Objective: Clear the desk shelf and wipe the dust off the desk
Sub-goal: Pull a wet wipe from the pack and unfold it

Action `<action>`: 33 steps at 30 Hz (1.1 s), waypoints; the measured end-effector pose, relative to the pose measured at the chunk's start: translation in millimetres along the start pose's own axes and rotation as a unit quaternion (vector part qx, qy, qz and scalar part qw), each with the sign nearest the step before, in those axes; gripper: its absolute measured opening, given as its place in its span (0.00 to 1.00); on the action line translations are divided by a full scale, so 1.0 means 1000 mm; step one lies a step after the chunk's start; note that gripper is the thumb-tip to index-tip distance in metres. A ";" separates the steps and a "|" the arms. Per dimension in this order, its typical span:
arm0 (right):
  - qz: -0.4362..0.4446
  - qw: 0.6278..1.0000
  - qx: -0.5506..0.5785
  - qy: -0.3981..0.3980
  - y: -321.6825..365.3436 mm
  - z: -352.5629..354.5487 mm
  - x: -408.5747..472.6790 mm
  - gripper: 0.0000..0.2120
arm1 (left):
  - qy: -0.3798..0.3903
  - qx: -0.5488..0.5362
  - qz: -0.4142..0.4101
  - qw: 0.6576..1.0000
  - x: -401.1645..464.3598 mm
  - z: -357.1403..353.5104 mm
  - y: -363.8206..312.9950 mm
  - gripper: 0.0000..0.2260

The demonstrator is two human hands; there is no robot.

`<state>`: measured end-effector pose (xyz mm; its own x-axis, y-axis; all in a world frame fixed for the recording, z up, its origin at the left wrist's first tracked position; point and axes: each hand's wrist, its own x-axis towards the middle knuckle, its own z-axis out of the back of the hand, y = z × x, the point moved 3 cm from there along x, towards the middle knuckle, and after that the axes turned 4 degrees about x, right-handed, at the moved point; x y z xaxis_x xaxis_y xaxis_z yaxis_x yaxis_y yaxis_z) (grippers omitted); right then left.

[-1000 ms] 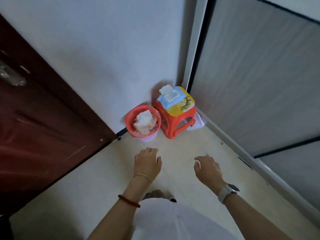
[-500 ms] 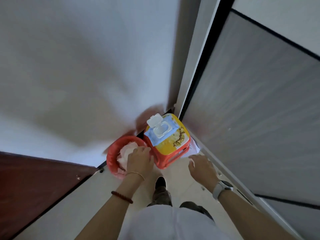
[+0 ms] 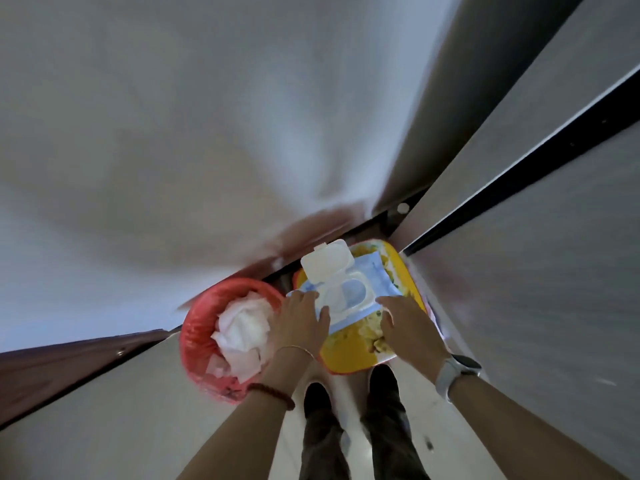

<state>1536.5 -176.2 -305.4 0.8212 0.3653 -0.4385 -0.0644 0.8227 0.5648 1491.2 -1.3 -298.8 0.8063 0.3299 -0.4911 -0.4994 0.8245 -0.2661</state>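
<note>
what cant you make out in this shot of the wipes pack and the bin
Head view, the only one:
- Whether a wipe sticks out of the wipes pack: its lid is flipped open, but the opening is blurred.
- Print on the stool top: covered by the pack, the left hand and the right hand.
- Stool legs: hidden under its top.
- What lies under the white tissues in the red bin.
- Either hand's grip on the pack: fingers rest at its edges, not clearly closed.

On our bare left hand [image 3: 300,323] we wear a thin gold-coloured wrist chain [image 3: 296,349], and further up the forearm a string of dark reddish-brown round beads [image 3: 273,394]. Our right hand [image 3: 410,325] carries a dark-faced smartwatch on a pale grey band [image 3: 455,374]. Both forearms are bare, and below them we see dark trousers [image 3: 384,424] and dark shoes [image 3: 317,398].
</note>
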 end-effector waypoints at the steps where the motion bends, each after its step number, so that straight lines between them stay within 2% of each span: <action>1: 0.014 1.000 0.006 -0.006 -0.009 -0.009 0.012 0.15 | -0.010 0.004 0.007 1.000 0.010 -0.014 -0.002 0.17; 7: 0.131 0.991 -0.023 -0.003 -0.028 -0.051 0.057 0.14 | -0.052 0.014 0.037 0.998 0.040 -0.062 -0.016 0.14; 12: 0.197 0.971 -0.122 -0.052 -0.025 -0.065 0.071 0.13 | -0.083 -0.111 0.098 0.985 0.040 -0.072 0.006 0.11; 15: 0.223 0.957 -0.175 -0.060 -0.019 -0.072 0.079 0.12 | -0.092 -0.137 0.114 0.980 0.036 -0.073 0.024 0.07; 20: 0.266 0.927 -0.261 -0.031 -0.013 -0.088 0.091 0.04 | -0.095 -0.182 0.111 0.972 0.039 -0.079 0.030 0.10; 27: 0.350 0.877 -0.328 -0.034 -0.004 -0.087 0.094 0.14 | -0.099 -0.194 0.131 0.967 0.040 -0.090 0.035 0.10; 33: 0.380 0.853 -0.355 -0.051 0.005 -0.087 0.099 0.15 | -0.099 -0.196 0.127 0.967 0.040 -0.088 0.036 0.10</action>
<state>1568.6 -98.0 -406.7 0.4320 0.9005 -0.0508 -0.8971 0.4348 0.0780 1477.9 1.0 -401.3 0.6673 0.6127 -0.4234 -0.7399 0.4802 -0.4711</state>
